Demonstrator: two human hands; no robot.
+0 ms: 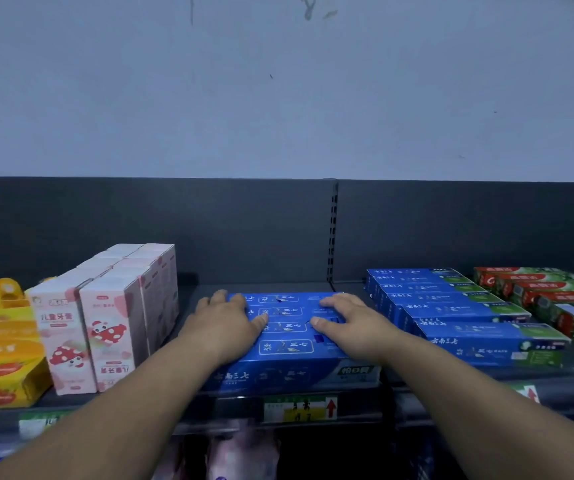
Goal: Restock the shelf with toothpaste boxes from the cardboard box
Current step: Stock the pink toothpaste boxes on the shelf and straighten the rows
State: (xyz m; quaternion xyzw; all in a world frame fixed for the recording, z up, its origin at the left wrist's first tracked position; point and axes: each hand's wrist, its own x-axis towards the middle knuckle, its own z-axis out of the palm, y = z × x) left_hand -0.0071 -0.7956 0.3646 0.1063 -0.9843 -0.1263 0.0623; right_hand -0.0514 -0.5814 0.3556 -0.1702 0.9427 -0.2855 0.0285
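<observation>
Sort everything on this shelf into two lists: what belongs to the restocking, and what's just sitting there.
Job: blue toothpaste boxes, left hand and right hand resting flat on them, shelf.

Just there: pink cartons, yellow packs, blue-green boxes, red-green boxes, price tag.

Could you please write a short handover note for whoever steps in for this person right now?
Left hand: open, flat on top of the blue toothpaste boxes.
Right hand: open, flat on the same block.
The block lies on the shelf, between the pink boxes and the blue-green row.
Done: this batch is on the shelf.
Left: let go and probably fetch more. The cardboard box is out of view, so the remaining stock is unknown.
</observation>
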